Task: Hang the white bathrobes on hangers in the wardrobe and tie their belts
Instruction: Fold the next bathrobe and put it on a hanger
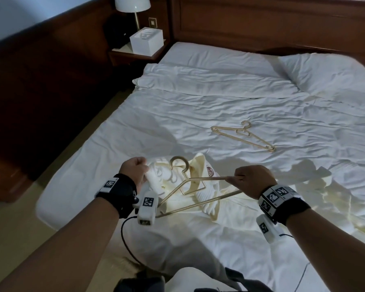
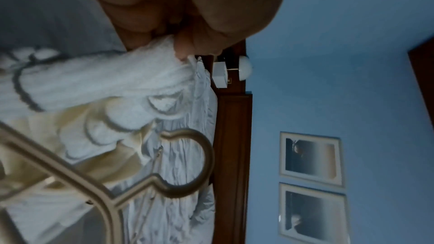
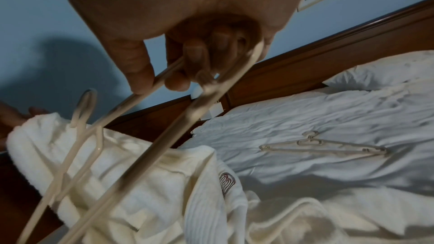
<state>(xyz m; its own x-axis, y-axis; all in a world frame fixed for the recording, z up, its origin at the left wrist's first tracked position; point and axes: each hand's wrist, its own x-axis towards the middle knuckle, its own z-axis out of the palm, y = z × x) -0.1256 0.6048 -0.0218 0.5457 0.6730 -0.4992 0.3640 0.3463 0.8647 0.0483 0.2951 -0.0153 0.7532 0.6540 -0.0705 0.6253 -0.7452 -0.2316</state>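
A white bathrobe (image 1: 200, 199) with a red embroidered logo (image 1: 210, 171) lies crumpled on the near part of the bed. My left hand (image 1: 136, 168) grips its thick collar (image 2: 98, 79) and lifts it. My right hand (image 1: 252, 179) pinches one end of a gold hanger (image 1: 190, 190), held above the robe with its hook (image 2: 195, 162) pointing away from me. In the right wrist view my fingers (image 3: 187, 66) curl round the hanger's corner (image 3: 211, 81). More cream robe fabric (image 1: 316, 199) spreads to the right.
A second gold hanger (image 1: 243, 135) lies on the bed (image 1: 198, 106) further out. Pillows (image 1: 329, 70) and a wooden headboard (image 1: 261, 22) are at the far end. A bedside table carries a lamp (image 1: 132, 5) and a white box (image 1: 145, 40).
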